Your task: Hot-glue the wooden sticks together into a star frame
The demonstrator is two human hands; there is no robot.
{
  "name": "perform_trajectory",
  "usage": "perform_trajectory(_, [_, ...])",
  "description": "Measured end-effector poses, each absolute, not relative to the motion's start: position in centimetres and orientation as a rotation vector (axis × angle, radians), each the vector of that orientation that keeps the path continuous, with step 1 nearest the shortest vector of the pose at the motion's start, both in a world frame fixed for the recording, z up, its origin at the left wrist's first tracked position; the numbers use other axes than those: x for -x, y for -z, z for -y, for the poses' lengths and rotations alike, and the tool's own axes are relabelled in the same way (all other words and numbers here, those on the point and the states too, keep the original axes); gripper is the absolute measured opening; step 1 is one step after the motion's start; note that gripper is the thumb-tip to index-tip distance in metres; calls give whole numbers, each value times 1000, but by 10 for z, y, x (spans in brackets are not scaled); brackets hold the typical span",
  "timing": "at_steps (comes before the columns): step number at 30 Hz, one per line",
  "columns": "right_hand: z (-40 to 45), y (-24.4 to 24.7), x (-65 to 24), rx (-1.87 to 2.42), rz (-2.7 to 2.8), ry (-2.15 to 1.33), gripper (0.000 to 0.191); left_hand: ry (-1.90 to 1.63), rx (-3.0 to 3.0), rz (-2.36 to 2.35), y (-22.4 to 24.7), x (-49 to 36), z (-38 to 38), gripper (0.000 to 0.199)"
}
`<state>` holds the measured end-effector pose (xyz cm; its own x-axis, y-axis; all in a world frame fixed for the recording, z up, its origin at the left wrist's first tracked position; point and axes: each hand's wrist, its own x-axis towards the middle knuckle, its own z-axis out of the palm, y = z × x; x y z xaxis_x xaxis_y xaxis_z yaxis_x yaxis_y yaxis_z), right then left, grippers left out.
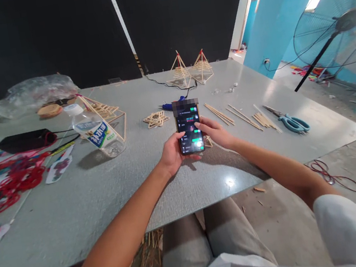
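A smartphone [192,142] with a lit, dark screen is held upright over the table in both hands. My left hand [171,154] wraps round its left side and lower edge, the thumb on the screen. At its right side my right hand [218,132] grips the edge, with the thumb over the glass. Behind the phone lies a blue glue gun [169,106], partly hidden. Left of it rests a small lattice of wooden sticks [156,119]. Several loose sticks [219,114] lie right of my right hand.
Scissors [287,120] lie at the right of the grey table [153,192]. Two stick pyramids [181,76] stand at the back. A plastic bottle [98,133], red yarn [28,177] and a black case [25,141] occupy the left. A large fan [350,19] stands beyond.
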<state>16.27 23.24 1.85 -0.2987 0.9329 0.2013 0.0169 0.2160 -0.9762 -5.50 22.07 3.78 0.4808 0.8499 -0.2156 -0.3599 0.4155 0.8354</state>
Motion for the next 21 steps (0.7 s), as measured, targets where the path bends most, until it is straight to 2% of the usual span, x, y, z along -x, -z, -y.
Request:
perform_trajectory(1, [-233, -20, -165, 931, 1591, -1236, 63, -844, -810, -711, -37, 55, -220, 48])
perform_trajectory(4, [-233, -23, -170, 884, 1786, -1355, 109, -844, -796, -728, -34, 55, -221, 49])
perform_trajectory(5, [-233, -23, -170, 880, 1795, -1373, 110, -844, -788, -724, -33, 55, -221, 50])
perform_trajectory(6, [-233, -23, -170, 894, 1767, -1363, 98, -842, -780, -713, -32, 56, -222, 52])
perform_trajectory(8, [-233, -24, -169, 956, 1681, -1287, 59, -837, -769, -682, -30, 56, -223, 54])
perform_trajectory(9, [-233, -25, -168, 983, 1672, -1252, 51, -833, -768, -669, -30, 57, -223, 55])
perform_trajectory(10, [-233, -25, -168, 995, 1694, -1233, 51, -826, -769, -662, -29, 57, -223, 55])
perform_trajectory(13, [-233, -26, -168, 946, 1806, -1271, 89, -799, -784, -652, -29, 58, -223, 56])
perform_trajectory(14, [-233, -26, -168, 935, 1801, -1286, 91, -797, -787, -652, -29, 58, -223, 56])
perform_trajectory(17, [-235, -25, -167, 994, 1714, -1254, 55, -802, -790, -663, -30, 59, -222, 55])
perform_trajectory(18, [-235, -25, -168, 1014, 1715, -1227, 50, -803, -792, -664, -30, 59, -222, 54])
perform_trajectory(19, [-235, -25, -168, 1018, 1736, -1207, 50, -801, -793, -662, -30, 60, -222, 53])
perform_trajectory(21, [-235, -25, -169, 978, 1788, -1199, 61, -796, -790, -658, -30, 60, -223, 53])
